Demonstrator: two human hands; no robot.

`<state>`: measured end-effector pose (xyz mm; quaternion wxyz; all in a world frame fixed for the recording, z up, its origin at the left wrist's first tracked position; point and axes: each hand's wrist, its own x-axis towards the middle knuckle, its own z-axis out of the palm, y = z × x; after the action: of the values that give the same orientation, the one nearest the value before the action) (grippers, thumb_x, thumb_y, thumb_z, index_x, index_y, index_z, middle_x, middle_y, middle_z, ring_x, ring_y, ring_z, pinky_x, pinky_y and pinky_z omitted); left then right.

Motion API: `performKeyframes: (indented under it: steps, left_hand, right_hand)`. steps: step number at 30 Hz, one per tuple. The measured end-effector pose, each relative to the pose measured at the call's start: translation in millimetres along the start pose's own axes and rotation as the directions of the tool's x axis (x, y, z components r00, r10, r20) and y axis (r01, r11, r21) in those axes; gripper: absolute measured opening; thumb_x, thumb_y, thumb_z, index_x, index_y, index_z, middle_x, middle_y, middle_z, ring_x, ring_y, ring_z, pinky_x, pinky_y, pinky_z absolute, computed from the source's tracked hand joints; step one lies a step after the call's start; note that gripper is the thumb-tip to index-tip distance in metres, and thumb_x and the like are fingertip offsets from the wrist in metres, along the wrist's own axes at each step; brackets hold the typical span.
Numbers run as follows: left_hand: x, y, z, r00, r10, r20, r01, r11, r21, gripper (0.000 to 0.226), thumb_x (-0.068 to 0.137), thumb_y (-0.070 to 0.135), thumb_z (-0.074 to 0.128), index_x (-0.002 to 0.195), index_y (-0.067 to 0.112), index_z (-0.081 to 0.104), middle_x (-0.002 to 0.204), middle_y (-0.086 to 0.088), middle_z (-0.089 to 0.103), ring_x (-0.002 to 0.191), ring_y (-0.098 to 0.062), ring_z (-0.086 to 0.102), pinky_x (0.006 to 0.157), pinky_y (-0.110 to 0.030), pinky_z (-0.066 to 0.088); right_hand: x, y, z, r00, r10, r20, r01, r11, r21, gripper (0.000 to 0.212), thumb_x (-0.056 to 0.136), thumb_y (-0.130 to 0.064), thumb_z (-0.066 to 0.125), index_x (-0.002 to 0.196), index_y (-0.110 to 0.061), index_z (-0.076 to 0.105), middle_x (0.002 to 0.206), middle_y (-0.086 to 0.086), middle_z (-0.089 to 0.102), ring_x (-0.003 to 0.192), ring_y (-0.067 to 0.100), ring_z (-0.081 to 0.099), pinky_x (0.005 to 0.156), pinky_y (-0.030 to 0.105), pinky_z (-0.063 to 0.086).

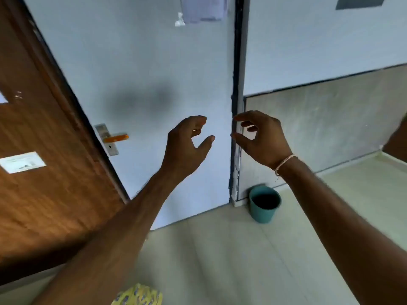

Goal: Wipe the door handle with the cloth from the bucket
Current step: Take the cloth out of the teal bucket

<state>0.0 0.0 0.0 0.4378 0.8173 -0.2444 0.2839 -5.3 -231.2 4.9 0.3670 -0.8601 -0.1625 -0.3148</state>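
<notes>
orange door handle (level), teal bucket

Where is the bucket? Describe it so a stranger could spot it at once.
Start at the dark vertical door frame that runs down the middle of the view and follow it to the floor. The bucket stands there, just right of the frame's foot, against the grey wall panel. It is small, round and teal, the only container on the pale floor.

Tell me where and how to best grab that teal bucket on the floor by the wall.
Grip the teal bucket by its rim, coming from above with the right hand, which hangs nearer it. It stands upright and open-topped on the floor against the wall corner, so the near rim is freest. No handle shows, and its dark inside hides any cloth.
</notes>
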Motion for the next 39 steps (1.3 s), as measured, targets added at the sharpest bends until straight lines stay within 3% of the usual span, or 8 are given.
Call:
performKeyframes:
  steps: [5, 11, 19, 26, 31, 33, 39]
  left_hand:
    - [3, -23, 77, 0.993, -0.086, 0.085, 0.092, 0.994, -0.062, 0.043, 0.095, 0.021, 0.086, 0.133, 0.012, 0.07, 0.127, 0.005, 0.075, 0.109, -0.01, 0.073, 0.093, -0.007, 0.054]
    - [13, -59, 194, 0.953, -0.22, 0.21, 0.25, 0.96, -0.127, 0.03, 0.096, 0.016, 0.083, 0.125, 0.012, 0.073, 0.112, 0.007, 0.077, 0.1, -0.007, 0.075, 0.095, -0.017, 0.061]
    - [31, -98, 311, 0.848, -0.415, 0.331, 0.462, 0.884, -0.074, 0.037, 0.095, 0.018, 0.085, 0.129, 0.013, 0.072, 0.117, 0.004, 0.079, 0.101, -0.014, 0.077, 0.096, -0.023, 0.064]
    - [53, -166, 398, 0.722, -0.52, 0.457, 0.582, 0.813, 0.005, 0.046, 0.095, 0.021, 0.085, 0.137, 0.017, 0.066, 0.118, 0.002, 0.077, 0.1, -0.014, 0.076, 0.093, -0.024, 0.063]
    - [63, -239, 476, 0.584, -0.589, 0.558, 0.672, 0.737, 0.074, 0.051, 0.095, 0.018, 0.084, 0.14, 0.016, 0.06, 0.115, 0.004, 0.073, 0.094, -0.014, 0.073, 0.08, -0.002, 0.051]
    - [64, -267, 509, 0.533, -0.586, 0.61, 0.681, 0.725, 0.102, 0.051, 0.095, 0.019, 0.084, 0.14, 0.015, 0.06, 0.115, 0.004, 0.072, 0.094, -0.013, 0.072, 0.08, -0.005, 0.053]
    - [53, -349, 605, 0.401, -0.644, 0.651, 0.692, 0.679, 0.244, 0.051, 0.094, 0.021, 0.084, 0.14, 0.014, 0.062, 0.115, 0.002, 0.071, 0.096, -0.018, 0.07, 0.094, -0.034, 0.06]
  right_hand:
    - [-24, 68, -2, 0.99, 0.141, 0.015, -0.139, 0.987, -0.082, 0.04, 0.088, -0.027, 0.086, 0.126, -0.023, 0.073, 0.12, -0.007, 0.075, 0.101, 0.012, 0.073, 0.089, 0.038, 0.063]
    - [-36, 181, -2, 0.948, 0.31, 0.065, -0.305, 0.949, -0.08, 0.038, 0.09, -0.024, 0.085, 0.125, -0.022, 0.074, 0.121, -0.006, 0.075, 0.102, 0.014, 0.072, 0.09, 0.037, 0.063]
    - [-36, 310, 2, 0.864, 0.477, 0.159, -0.473, 0.878, -0.065, 0.035, 0.088, -0.023, 0.085, 0.122, -0.022, 0.076, 0.117, -0.005, 0.076, 0.099, 0.013, 0.073, 0.09, 0.039, 0.063]
    - [-26, 418, 32, 0.757, 0.609, 0.236, -0.595, 0.792, -0.133, 0.033, 0.087, -0.021, 0.086, 0.119, -0.016, 0.077, 0.114, 0.001, 0.079, 0.096, 0.017, 0.075, 0.09, 0.041, 0.064]
    - [-22, 501, 75, 0.636, 0.716, 0.287, -0.69, 0.695, -0.205, 0.036, 0.09, -0.024, 0.084, 0.123, -0.016, 0.076, 0.118, 0.001, 0.079, 0.1, 0.019, 0.075, 0.093, 0.042, 0.065]
    - [-22, 532, 92, 0.584, 0.758, 0.292, -0.73, 0.647, -0.22, 0.035, 0.09, -0.025, 0.084, 0.123, -0.017, 0.076, 0.116, 0.0, 0.079, 0.099, 0.018, 0.075, 0.093, 0.042, 0.065]
    - [-20, 635, 140, 0.474, 0.806, 0.353, -0.766, 0.576, -0.287, 0.032, 0.089, -0.025, 0.081, 0.121, -0.019, 0.078, 0.118, 0.0, 0.079, 0.099, 0.02, 0.076, 0.097, 0.044, 0.062]
